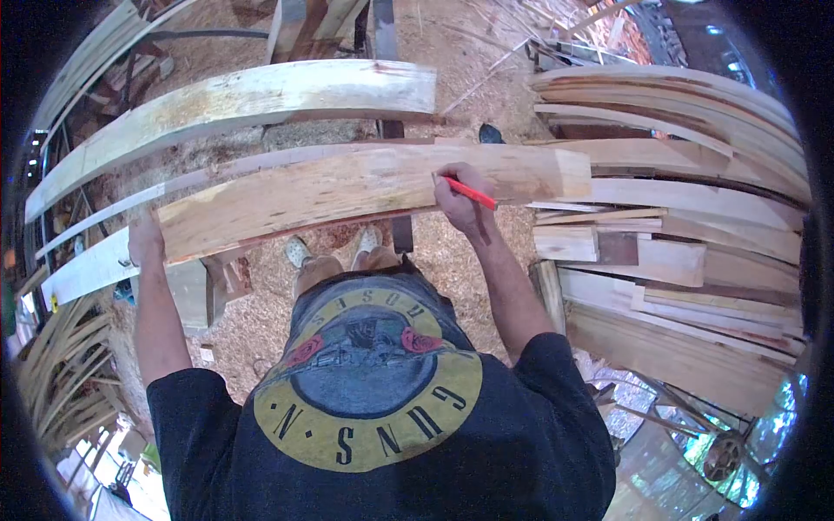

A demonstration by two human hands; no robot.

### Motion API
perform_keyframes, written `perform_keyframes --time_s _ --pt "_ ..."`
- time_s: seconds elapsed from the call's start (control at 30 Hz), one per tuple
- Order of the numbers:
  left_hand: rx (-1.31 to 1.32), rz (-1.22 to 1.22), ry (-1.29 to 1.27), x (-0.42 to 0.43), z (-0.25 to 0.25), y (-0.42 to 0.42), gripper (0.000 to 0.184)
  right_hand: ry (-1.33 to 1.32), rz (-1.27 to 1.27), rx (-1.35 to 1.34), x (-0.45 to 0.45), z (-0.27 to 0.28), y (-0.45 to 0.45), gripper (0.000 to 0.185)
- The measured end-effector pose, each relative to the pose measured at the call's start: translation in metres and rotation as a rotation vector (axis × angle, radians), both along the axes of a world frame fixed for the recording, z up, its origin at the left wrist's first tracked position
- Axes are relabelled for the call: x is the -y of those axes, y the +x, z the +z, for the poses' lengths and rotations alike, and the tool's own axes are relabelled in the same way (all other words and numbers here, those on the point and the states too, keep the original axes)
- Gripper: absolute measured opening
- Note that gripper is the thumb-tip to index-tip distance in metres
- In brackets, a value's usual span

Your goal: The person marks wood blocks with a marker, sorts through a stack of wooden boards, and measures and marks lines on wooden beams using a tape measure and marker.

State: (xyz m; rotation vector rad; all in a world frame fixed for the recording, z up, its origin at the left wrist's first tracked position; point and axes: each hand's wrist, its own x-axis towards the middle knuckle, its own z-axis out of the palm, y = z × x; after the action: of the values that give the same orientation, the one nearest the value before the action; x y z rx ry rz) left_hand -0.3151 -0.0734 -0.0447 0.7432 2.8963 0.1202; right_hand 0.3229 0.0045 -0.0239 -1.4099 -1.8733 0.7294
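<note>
So R hand (466,201) pinches pencil (473,194) over plank (304,191), L hand (147,239) grips its end, above sawdusty flr (460,282).

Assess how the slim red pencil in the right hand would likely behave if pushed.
The slim red pencil is probably stiff, since it looks straight in the right hand. It is likely light, being so thin. Its rod-like shape might roll, though its cross-section is too small to tell.
</note>
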Motion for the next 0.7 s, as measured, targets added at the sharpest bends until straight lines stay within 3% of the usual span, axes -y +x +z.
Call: perform_keyframes --time_s 0.03,0.13,0.23,0.33,0.53,0.7 --pt "0.010 0.001 -0.002 0.000 0.002 0.001 0.077 0.081 0.051 0.029 -0.001 -0.005 0.004 0.018" --pt "-0.017 0.018 -0.007 -0.002 0.004 0.006 0.076 -0.138 0.009 -0.071 0.001 -0.013 0.010 0.019" --pt "-0.009 0.037 0.008 -0.001 0.004 0.007 0.075 -0.132 0.050 -0.074 -0.007 -0.011 0.008 0.016" --pt "0.003 -0.004 -0.015 0.000 0.001 0.001 0.075 -0.322 -0.088 -0.217 -0.007 -0.010 0.009 0.014" --pt "-0.036 0.023 0.005 0.001 -0.011 -0.008 0.078 -0.097 -0.106 -0.062 -0.012 -0.008 0.014 0.013" --pt "-0.045 0.007 0.010 0.002 -0.007 -0.003 0.079 -0.115 -0.008 -0.092 -0.007 -0.002 0.013 0.012"
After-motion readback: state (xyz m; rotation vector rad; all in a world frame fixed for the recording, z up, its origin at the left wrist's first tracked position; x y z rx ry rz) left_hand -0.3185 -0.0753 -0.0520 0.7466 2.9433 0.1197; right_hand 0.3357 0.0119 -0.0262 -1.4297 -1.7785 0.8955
